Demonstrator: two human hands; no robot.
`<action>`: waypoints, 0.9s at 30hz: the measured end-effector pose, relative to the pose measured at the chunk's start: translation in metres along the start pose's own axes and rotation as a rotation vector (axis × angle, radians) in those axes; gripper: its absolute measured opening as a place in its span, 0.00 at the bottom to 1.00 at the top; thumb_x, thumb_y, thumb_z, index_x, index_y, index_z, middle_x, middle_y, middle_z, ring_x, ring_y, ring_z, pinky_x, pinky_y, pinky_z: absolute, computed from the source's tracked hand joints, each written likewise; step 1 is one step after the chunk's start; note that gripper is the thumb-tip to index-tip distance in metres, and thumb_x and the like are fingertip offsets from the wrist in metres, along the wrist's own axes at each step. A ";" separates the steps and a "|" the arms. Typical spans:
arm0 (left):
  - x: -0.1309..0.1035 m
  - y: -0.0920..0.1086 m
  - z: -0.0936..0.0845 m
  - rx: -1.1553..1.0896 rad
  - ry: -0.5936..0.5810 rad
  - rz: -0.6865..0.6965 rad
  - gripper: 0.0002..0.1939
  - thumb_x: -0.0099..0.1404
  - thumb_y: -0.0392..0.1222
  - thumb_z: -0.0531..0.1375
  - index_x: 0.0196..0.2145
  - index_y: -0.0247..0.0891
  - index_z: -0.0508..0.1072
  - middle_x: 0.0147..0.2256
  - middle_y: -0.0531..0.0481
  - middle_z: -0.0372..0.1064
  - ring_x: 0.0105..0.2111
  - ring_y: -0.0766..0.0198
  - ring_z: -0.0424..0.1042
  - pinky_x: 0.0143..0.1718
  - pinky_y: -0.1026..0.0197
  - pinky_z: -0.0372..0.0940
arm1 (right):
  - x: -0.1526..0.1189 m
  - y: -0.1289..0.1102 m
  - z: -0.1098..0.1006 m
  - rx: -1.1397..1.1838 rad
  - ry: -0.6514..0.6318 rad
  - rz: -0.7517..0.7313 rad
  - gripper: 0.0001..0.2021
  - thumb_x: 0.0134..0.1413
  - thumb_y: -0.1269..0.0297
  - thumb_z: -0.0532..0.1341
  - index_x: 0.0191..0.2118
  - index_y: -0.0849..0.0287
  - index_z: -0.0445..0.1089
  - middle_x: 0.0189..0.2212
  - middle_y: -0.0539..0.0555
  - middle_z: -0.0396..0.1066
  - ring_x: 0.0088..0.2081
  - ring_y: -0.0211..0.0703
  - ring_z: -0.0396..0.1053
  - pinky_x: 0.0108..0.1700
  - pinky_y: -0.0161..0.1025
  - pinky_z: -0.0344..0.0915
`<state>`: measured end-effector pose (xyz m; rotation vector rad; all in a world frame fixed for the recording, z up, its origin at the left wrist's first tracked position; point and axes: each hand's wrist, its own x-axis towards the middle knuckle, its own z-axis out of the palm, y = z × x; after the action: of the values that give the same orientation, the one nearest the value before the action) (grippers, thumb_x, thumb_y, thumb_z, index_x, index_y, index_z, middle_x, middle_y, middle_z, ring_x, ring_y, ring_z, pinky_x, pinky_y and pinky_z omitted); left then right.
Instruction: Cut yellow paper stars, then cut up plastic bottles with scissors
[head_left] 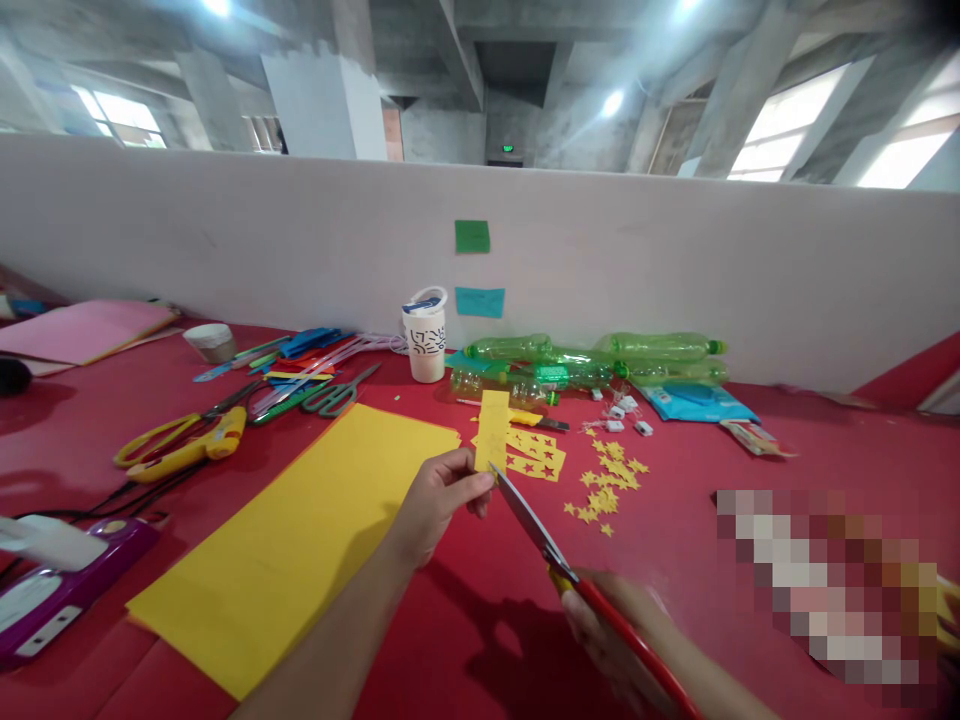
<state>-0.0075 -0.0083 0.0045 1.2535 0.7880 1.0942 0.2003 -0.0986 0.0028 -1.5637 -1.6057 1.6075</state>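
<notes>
Between the thumb and fingers of my left hand is a small yellow paper strip, held upright above the table. My right hand grips red-handled scissors, whose blade tips meet the lower edge of the strip beside my left thumb. Behind the strip lie yellow paper pieces with star-shaped holes. A loose pile of small yellow paper stars is to their right. Large yellow paper sheets lie under and left of my left forearm.
Green plastic bottles and a white cup stand or lie near the wall. At left are a yellow glue gun, grey-green scissors and a purple power strip. A yellow cutter knife lies behind the strip. A blue packet is at back right.
</notes>
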 end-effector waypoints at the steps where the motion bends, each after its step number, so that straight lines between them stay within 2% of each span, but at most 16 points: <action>1: 0.000 0.000 0.000 -0.004 0.002 -0.003 0.08 0.58 0.38 0.59 0.23 0.35 0.67 0.19 0.55 0.64 0.21 0.71 0.62 0.26 0.65 0.59 | 0.001 0.002 0.001 -0.009 0.011 0.010 0.25 0.49 0.37 0.53 0.24 0.57 0.56 0.18 0.43 0.48 0.19 0.29 0.49 0.18 0.26 0.48; 5: -0.001 0.000 0.002 -0.025 0.006 -0.008 0.08 0.57 0.39 0.59 0.23 0.35 0.67 0.20 0.55 0.63 0.21 0.70 0.62 0.26 0.65 0.59 | 0.004 0.009 0.005 -0.033 0.051 -0.009 0.27 0.46 0.33 0.51 0.24 0.57 0.53 0.18 0.43 0.47 0.17 0.28 0.46 0.16 0.27 0.44; 9: -0.001 0.000 0.002 -0.031 0.006 -0.014 0.08 0.57 0.39 0.59 0.23 0.35 0.67 0.20 0.54 0.64 0.22 0.70 0.62 0.26 0.65 0.59 | 0.005 0.012 0.006 -0.014 0.027 -0.048 0.29 0.45 0.30 0.47 0.24 0.56 0.51 0.16 0.41 0.45 0.15 0.27 0.44 0.14 0.28 0.43; 17: 0.000 0.001 0.002 -0.048 0.001 0.001 0.08 0.58 0.37 0.58 0.22 0.35 0.66 0.20 0.55 0.63 0.22 0.70 0.62 0.27 0.65 0.58 | 0.006 0.013 0.006 -0.012 0.043 -0.074 0.27 0.47 0.33 0.49 0.24 0.56 0.51 0.15 0.41 0.46 0.15 0.27 0.46 0.15 0.29 0.42; 27: 0.000 0.002 0.001 -0.068 0.073 0.011 0.05 0.58 0.38 0.57 0.26 0.36 0.67 0.20 0.55 0.65 0.22 0.69 0.63 0.28 0.64 0.57 | 0.004 0.011 0.005 0.041 0.009 -0.074 0.26 0.49 0.35 0.50 0.24 0.56 0.50 0.14 0.40 0.46 0.15 0.28 0.45 0.16 0.30 0.42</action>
<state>-0.0065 -0.0088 0.0064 1.1676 0.7937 1.1717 0.1992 -0.1002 -0.0101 -1.4718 -1.5969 1.5826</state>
